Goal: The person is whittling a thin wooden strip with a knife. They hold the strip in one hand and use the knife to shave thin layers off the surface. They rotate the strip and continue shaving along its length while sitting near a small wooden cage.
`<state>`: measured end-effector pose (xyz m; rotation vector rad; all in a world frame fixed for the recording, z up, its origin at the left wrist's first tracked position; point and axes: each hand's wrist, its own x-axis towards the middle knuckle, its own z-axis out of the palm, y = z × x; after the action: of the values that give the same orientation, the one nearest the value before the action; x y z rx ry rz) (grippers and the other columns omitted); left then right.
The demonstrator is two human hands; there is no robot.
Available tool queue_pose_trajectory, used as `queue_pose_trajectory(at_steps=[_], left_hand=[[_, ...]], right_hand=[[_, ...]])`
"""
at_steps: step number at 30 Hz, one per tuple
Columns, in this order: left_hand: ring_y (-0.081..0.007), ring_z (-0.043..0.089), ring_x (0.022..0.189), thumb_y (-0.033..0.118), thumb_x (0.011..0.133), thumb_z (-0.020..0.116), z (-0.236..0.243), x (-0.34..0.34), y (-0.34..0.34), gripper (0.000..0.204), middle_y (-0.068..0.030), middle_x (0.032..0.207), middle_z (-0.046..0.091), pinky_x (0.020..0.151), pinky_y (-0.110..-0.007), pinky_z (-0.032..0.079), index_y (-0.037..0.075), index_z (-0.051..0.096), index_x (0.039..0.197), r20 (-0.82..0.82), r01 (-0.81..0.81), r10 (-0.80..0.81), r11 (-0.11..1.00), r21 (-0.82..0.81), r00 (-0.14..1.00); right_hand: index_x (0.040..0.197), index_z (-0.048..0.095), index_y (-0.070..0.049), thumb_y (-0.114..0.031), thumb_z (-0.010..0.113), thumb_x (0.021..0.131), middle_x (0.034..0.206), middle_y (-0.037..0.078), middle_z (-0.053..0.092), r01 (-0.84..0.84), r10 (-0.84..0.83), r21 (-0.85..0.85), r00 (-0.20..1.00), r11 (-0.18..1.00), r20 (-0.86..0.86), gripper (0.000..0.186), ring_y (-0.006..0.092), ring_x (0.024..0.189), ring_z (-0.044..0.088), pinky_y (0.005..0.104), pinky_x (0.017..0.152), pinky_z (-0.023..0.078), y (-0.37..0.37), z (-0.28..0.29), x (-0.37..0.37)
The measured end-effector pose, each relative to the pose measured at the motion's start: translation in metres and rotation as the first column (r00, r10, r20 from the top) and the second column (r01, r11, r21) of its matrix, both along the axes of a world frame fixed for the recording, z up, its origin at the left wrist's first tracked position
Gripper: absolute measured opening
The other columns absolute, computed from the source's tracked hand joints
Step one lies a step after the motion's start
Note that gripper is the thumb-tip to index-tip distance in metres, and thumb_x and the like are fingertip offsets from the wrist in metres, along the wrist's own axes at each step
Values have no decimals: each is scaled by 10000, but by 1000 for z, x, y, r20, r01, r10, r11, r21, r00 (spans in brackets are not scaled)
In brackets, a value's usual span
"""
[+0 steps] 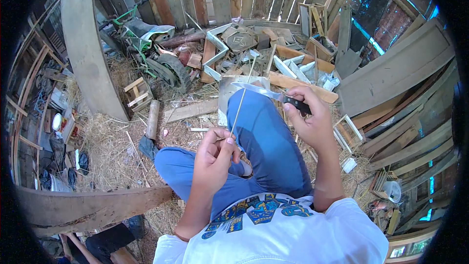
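Observation:
My left hand (215,154) pinches the lower end of a thin pale stick (239,110), which slants up and away past my raised knee. In my right hand (310,117) is a knife (297,104), gripped by its black riveted handle. Its blade (259,89) points left over the knee, and near its tip it crosses the stick. Whether blade and stick touch, I cannot tell. Beneath both hands are my legs in blue trousers (273,142), one knee bent up and the other folded out to the left.
Straw and wood shavings (110,151) cover the ground. A green-framed bike (141,44) leans at the back left, beside heaped scrap boards (288,63). Large planks (395,68) stand at right. A small wooden stool (138,93) lies left; another person's arm (80,247) shows lower left.

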<state>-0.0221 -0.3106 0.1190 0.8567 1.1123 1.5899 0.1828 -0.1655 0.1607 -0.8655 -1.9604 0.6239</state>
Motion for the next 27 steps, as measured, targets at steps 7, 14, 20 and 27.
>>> queue_pose_trajectory(at_steps=[7, 14, 20, 27], left_hand=[[-40, 450, 612, 92, 1096, 511, -6, -9, 14, 80, 44, 702, 485, 544, -226, 337, 20, 536, 1119, -5, -20, 20, 993, -112, 1000], [-15, 365, 618, 123, 1106, 497, -6, -13, 22, 134, 62, 687, 425, 535, -227, 290, 32, 581, 1054, -181, -50, 6, 970, -239, 984], [-10, 304, 549, 162, 1134, 430, -17, -16, 23, 171, 70, 673, 399, 484, -215, 245, 41, 548, 1109, -149, -42, 11, 978, -205, 989], [-11, 302, 543, 201, 1147, 405, -7, 2, 19, 199, 60, 676, 406, 465, -221, 224, 55, 517, 1071, -147, -119, 87, 968, -223, 985]], right_hand=[[1096, 681, -33, -117, 759, 902, 1005, 128, 721, -25, 29, -37, 992, 999, 121, 226, 271, 890, 724, 364, 810, 568, 28, -20, -13], [1065, 721, -52, -111, 759, 891, 928, 123, 699, -74, 69, 29, 986, 997, 151, 187, 278, 814, 700, 357, 717, 546, 54, -37, -37], [1059, 738, -48, -87, 772, 867, 868, 111, 687, -149, 131, 79, 971, 986, 200, 199, 277, 778, 696, 350, 688, 534, 66, -40, -52], [1033, 737, -56, -99, 774, 862, 819, 97, 657, -342, 320, 87, 927, 936, 196, 180, 284, 724, 672, 376, 648, 523, 66, -42, -67]])
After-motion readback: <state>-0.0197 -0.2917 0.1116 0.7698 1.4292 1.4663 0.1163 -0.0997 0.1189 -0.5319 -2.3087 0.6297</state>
